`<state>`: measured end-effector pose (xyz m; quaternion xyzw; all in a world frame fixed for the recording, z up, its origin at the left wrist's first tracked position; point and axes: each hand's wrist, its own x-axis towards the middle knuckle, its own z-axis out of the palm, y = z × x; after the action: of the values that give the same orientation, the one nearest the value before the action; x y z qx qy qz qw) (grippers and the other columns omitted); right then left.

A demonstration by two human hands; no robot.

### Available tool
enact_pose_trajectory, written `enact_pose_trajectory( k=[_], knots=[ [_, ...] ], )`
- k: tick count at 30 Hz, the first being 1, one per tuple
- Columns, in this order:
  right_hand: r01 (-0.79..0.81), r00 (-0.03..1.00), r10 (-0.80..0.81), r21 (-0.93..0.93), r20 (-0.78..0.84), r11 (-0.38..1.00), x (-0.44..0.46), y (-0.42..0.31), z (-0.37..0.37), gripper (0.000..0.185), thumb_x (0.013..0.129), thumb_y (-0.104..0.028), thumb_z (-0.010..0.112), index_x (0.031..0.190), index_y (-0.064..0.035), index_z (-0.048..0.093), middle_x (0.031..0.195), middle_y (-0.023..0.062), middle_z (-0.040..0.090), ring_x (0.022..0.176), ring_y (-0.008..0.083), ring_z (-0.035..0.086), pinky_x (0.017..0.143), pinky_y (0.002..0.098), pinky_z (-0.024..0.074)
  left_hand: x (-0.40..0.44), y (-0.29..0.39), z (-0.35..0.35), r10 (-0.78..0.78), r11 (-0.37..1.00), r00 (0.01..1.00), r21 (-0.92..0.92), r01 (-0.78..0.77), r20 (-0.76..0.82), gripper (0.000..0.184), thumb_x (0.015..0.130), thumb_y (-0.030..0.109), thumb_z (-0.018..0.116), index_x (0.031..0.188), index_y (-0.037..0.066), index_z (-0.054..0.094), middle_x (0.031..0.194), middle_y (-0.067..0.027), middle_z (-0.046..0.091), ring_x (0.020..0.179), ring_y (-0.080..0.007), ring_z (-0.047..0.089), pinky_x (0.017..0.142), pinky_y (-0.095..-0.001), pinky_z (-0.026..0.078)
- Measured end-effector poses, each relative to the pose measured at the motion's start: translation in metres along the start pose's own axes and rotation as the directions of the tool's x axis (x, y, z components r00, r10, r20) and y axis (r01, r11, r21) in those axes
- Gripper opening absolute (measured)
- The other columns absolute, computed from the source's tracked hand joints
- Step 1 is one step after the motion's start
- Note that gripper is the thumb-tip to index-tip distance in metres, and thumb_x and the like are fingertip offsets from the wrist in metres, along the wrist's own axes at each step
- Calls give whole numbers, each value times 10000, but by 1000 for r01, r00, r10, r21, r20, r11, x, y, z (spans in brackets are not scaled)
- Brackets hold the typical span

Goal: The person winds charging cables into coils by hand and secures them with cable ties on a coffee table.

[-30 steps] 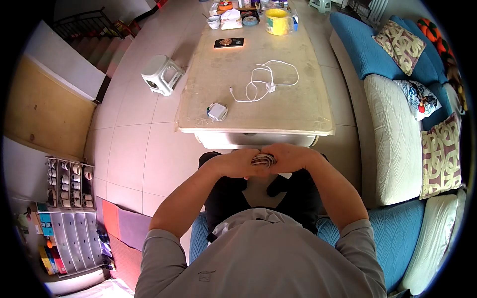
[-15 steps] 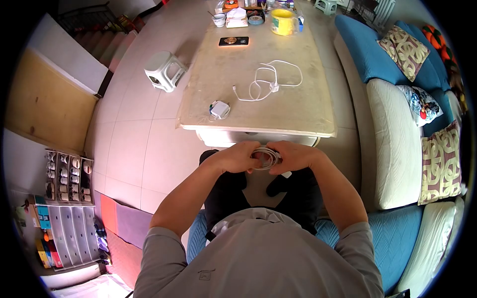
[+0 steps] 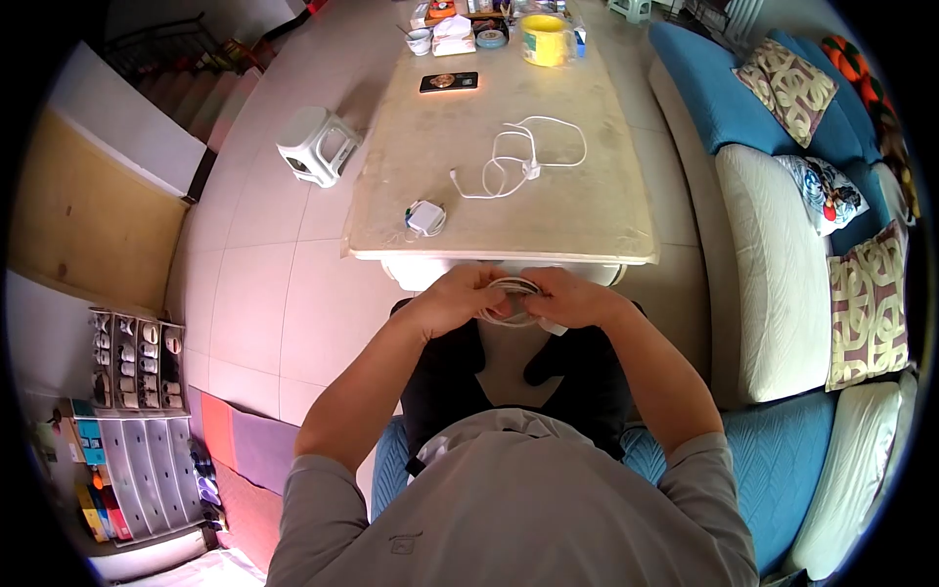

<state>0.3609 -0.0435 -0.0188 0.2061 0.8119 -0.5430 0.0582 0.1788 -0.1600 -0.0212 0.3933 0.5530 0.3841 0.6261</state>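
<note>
Pale tiles (image 3: 245,303) surround one tabletop (image 3: 411,137). Off its near edge, the left hand (image 3: 458,297) and right hand (image 3: 571,296) pinch opposite sides of one coiled cable (image 3: 508,324). Near-left corner: one charger (image 3: 425,217); beyond, one loose cable (image 3: 531,169), then one phone (image 3: 449,82). Toward the far edge: one bowl (image 3: 419,42), thin handle protruding, and one yellow container (image 3: 546,44), contents unclear.

The beige table (image 3: 411,137) bears a white cable (image 3: 531,170), a charger (image 3: 425,217) and a phone (image 3: 449,82).

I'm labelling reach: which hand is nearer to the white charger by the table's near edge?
Left: the left hand is below and slightly right of the charger in the picture; the right hand is farther right.
</note>
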Motion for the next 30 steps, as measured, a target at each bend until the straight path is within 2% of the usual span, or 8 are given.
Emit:
enact_pose_trajectory(
  k=[3,6,9,16,19,22,28,30],
  knots=[
    [31,999,-32,-19,-36,999,2,4,0,228,843,-193,516,959,-1,551,804,146,614,760,266,615,699,375,472,-1,-7,6,-7,880,999,-476,-11,-35,296,905,118,531,1163,-22,494,837,-69,605,752,-144,583,720,-260,477],
    [56,996,-62,-79,-70,995,3,8,3,238,841,-197,523,972,1,542,824,165,616,777,298,610,713,392,468,1,-17,19,13,689,995,-720,-83,-102,298,916,117,508,1188,4,464,742,-23,529,647,-125,502,653,-239,444],
    [71,994,-79,-94,-78,993,3,10,4,248,840,-204,533,980,1,534,835,174,618,784,315,607,723,402,466,4,-30,17,48,589,999,-808,-14,18,210,933,186,480,1078,47,539,651,12,414,548,-111,405,642,-265,428],
    [73,994,-78,-58,-78,996,3,3,8,276,844,-217,548,1013,1,542,885,193,616,836,322,600,758,390,466,9,-26,30,-62,693,972,-710,-121,-226,114,919,179,534,972,86,574,556,63,313,455,-65,280,556,-252,351],
    [150,986,-154,-52,-66,987,3,5,7,309,839,-217,596,1068,-14,554,886,148,636,840,255,602,763,351,470,6,-19,35,-53,691,970,-710,-135,-237,78,903,135,540,953,84,572,540,69,301,432,-61,252,485,-235,303],
    [235,969,-201,291,-144,927,4,20,5,304,828,-204,646,1065,-23,590,872,82,642,840,172,588,753,313,468,-1,-12,32,-28,700,979,-703,-126,-204,78,876,68,525,940,78,567,539,62,309,419,-61,239,420,-226,243],
    [-63,998,56,236,39,970,-8,6,-23,175,838,-143,656,945,-4,649,802,13,630,770,84,561,693,246,456,-2,-15,27,3,748,987,-655,-109,-161,121,847,6,500,954,42,545,537,43,345,402,-63,245,386,-231,202],
    [-2,1000,6,201,-20,980,-6,12,-26,155,840,-138,649,918,-4,650,757,4,622,720,74,550,655,237,451,-3,-12,28,5,791,988,-604,-98,-155,134,835,8,497,959,34,540,545,42,352,410,-60,255,380,-223,200]
  ],
)
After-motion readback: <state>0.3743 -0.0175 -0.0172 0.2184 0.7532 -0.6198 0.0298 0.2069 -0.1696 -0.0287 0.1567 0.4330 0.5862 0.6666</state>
